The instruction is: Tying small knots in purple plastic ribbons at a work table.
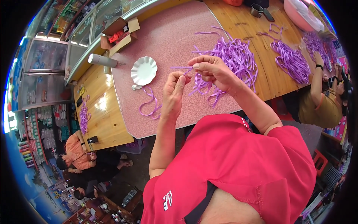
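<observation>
A thin purple ribbon [179,68] is stretched between my two hands above the pink speckled tabletop [156,41]. My left hand [174,89] pinches it with thumb and curled fingers. Thumb and forefinger of my right hand [213,71] close on the same ribbon, fingertips almost meeting those of the left. Beyond and beneath my right hand lies a tangled heap of purple ribbons [236,58]. A white scalloped dish [144,71] stands to the left, with small whitish pieces [136,87] by its rim. Near my left forearm, a loose purple ribbon [152,101] curls on the table.
A grey cylinder [102,60] and an open cardboard box [121,35] with red contents stand far left. More purple ribbons [292,61] lie on the wooden table to the right, near a co-worker's arm [317,76]. A metal mug [256,10] and pink basin [298,15] sit beyond.
</observation>
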{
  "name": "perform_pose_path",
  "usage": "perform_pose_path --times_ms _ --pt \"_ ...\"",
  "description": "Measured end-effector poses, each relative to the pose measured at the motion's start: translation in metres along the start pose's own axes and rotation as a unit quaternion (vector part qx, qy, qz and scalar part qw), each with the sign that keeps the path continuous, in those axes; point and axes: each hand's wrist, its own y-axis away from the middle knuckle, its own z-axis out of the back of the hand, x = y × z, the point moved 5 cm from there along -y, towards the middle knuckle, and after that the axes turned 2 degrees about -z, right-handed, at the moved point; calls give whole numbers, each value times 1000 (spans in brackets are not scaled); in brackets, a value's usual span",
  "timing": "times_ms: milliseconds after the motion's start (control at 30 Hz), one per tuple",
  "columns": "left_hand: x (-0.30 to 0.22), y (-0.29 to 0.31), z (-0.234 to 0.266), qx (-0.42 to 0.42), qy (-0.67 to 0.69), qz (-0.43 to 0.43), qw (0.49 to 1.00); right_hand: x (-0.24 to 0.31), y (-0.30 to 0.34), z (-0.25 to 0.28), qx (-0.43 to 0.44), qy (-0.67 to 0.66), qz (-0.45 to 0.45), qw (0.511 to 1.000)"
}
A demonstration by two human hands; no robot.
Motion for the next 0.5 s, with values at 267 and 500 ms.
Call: perform_pose_path --times_ms 267,500 --pt "-8 6 7 0 176 5 984 -12 -3 -9 -21 61 7 998" --pt "-19 10 5 -78 94 -45 991 -7 11 -24 -52 206 121 970"
